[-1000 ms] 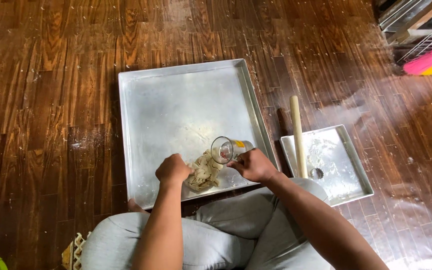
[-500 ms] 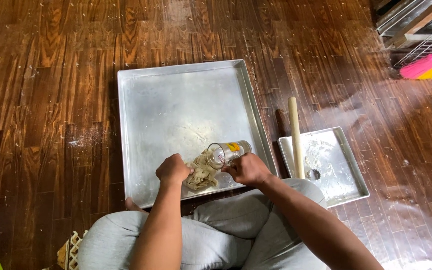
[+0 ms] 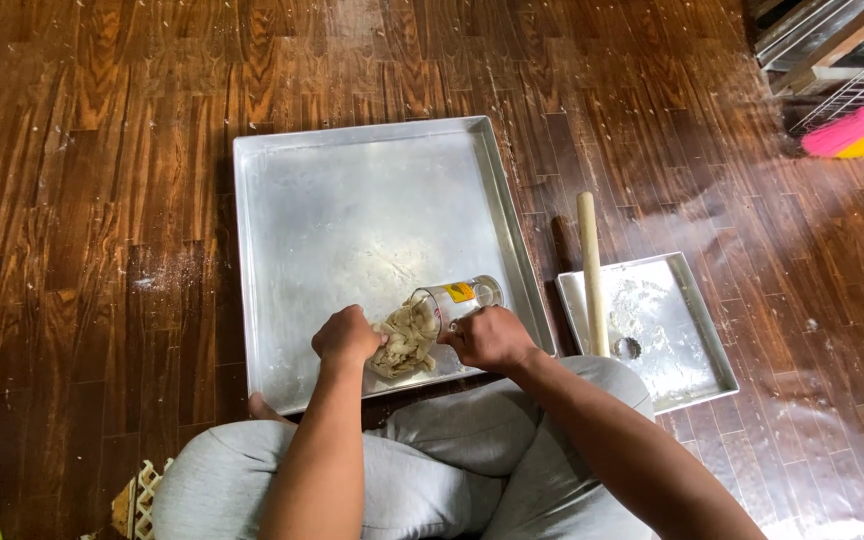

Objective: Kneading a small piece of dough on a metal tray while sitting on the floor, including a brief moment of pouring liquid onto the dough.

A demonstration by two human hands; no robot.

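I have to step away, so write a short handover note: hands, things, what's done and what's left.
Right hand holds a glass tipped on its side over the big tray. Left hand is on the dough scraps at the glass mouth, near the tray's front edge. Rolling pin lies across the small tray to the right. Done: scraps gathered in one pile. Left: scraps not yet off the tray.

My right hand [image 3: 487, 338] grips a clear glass [image 3: 455, 301] tipped on its side over the big metal tray [image 3: 292, 200], while my left hand [image 3: 347, 335] pinches the pale dough scraps [image 3: 404, 340] at its mouth. Beside my knee, a rolling pin [image 3: 590, 270] lies across a smaller floured tray [image 3: 692, 340] on the wooden floor [image 3: 82, 200].
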